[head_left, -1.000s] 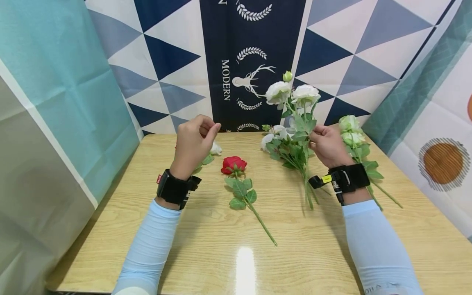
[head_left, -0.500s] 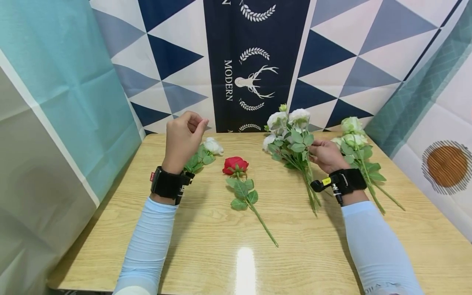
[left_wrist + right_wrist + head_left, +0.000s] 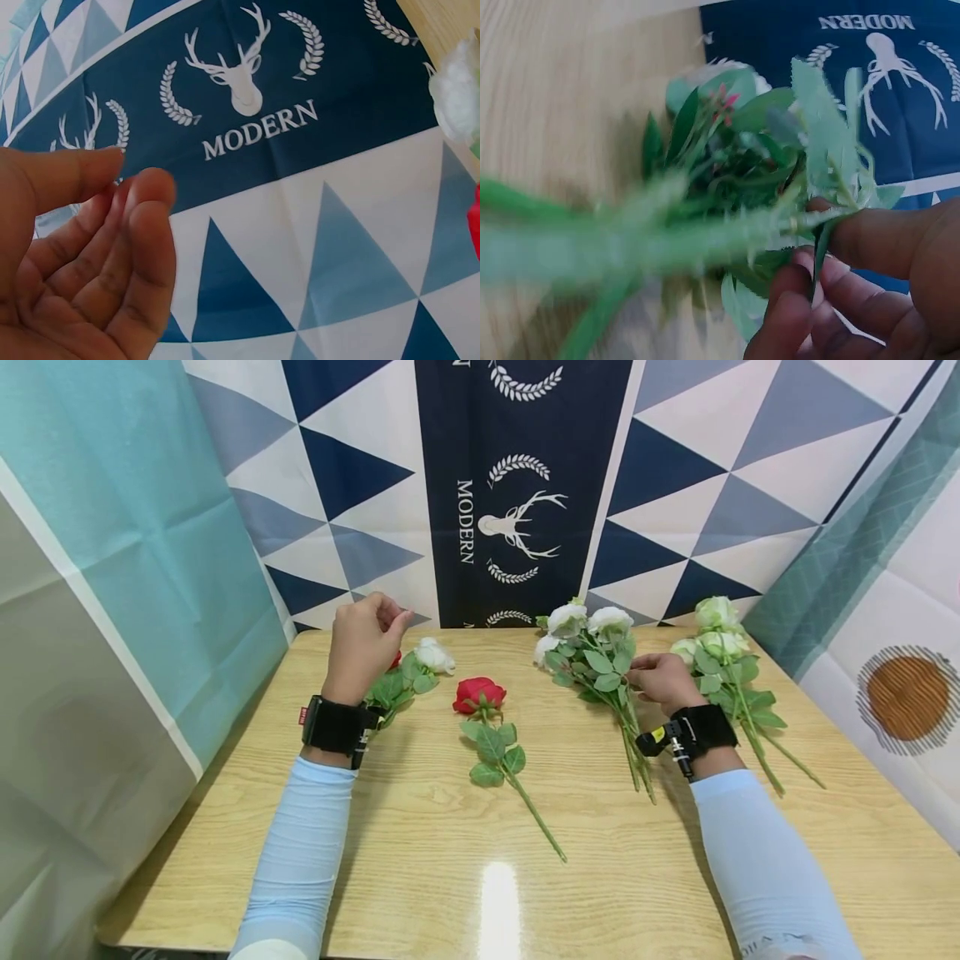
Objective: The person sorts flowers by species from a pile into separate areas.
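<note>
My right hand [image 3: 663,679] pinches the green stem of a white artificial flower [image 3: 610,623] between thumb and fingers. In the right wrist view the stem [image 3: 727,240] crosses the picture, blurred, with leaves around the fingertips. This flower lies over other white flowers [image 3: 546,649] at the back of the table, and their stems overlap. My left hand [image 3: 362,643] is raised at the back left, fingers loosely curled and holding nothing. Below and beside it lie a white rose [image 3: 433,655] and a red flower [image 3: 396,659], partly hidden by the hand.
A single red rose [image 3: 478,695] lies mid-table, its stem [image 3: 536,817] pointing toward the front right. Pale green-white roses [image 3: 720,643] lie at the right. Patterned cloth [image 3: 517,527] hangs right behind the wooden table [image 3: 420,860], with more cloth at both sides.
The white flower in my right hand has come down from upright onto the other white flowers. My left hand has moved slightly left, uncovering the white rose.
</note>
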A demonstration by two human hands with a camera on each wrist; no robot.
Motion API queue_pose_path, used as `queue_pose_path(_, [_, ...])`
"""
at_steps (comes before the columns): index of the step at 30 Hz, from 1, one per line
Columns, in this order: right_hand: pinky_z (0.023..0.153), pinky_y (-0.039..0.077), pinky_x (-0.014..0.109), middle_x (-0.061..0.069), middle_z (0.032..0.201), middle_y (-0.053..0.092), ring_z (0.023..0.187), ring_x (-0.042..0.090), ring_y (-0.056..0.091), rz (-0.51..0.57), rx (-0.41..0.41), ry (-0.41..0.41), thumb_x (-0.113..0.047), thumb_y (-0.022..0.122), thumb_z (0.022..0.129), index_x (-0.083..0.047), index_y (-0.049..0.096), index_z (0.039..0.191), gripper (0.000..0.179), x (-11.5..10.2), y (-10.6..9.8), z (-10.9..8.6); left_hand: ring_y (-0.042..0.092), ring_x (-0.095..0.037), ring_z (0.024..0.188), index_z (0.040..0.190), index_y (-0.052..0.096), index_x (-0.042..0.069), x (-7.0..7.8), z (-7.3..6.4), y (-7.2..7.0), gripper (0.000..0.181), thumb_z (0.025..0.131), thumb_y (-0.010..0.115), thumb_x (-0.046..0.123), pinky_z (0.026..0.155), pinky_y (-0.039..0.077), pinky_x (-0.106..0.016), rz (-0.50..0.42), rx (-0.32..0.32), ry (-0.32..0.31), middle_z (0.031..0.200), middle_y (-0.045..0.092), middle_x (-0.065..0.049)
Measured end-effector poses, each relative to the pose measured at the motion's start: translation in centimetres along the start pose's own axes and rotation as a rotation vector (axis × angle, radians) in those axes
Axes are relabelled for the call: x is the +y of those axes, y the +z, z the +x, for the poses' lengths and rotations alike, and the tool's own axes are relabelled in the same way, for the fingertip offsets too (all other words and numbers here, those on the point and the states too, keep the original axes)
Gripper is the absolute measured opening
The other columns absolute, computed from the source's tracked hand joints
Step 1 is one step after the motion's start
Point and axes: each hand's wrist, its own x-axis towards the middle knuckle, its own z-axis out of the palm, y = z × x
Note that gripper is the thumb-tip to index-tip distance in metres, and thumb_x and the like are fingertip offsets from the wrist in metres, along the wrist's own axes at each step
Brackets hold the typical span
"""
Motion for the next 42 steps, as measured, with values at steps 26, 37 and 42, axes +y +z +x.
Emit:
queue_pose_path(26, [0.079,0.050,0.040,0.022,0.126,0.046,0.107,0.034,0.052,-0.081,-0.087,0.032,-0.015,0.045,0.099,0.002,0.041,0.140,0.044,-0.7,-3.1,-1.0,0.050,-0.026,0.064,0.072,0.063,0.005,-7.3,-1.1,1.5,0.018,0.084,0.050,0.004,0.055,0.042,-0.039,0.447,-0.770,-0.445,0.085,0.060,-0.017])
queue_pose_path(37, [0.078,0.050,0.038,0.020,0.121,0.049,0.094,0.021,0.056,-0.087,-0.066,0.017,-0.018,0.048,0.098,0.002,0.043,0.137,0.044,-1.1,-3.6,-1.3,0.047,-0.022,0.060,0.070,0.064,0.005,-8.1,-1.4,1.6,0.008,0.074,0.059,0.000,0.047,0.038,-0.031,0.425,-0.962,-0.452,0.077,0.058,-0.011])
queue_pose_path(42, [0.078,0.050,0.038,0.019,0.124,0.048,0.104,0.031,0.054,-0.087,-0.068,0.016,-0.019,0.046,0.099,0.001,0.044,0.137,0.043,-1.2,-3.5,-1.3,0.047,-0.022,0.061,0.076,0.066,0.002,-8.6,-1.7,1.9,0.006,0.075,0.060,-0.001,0.048,0.039,-0.030,0.394,-0.966,-0.452,0.077,0.057,-0.010])
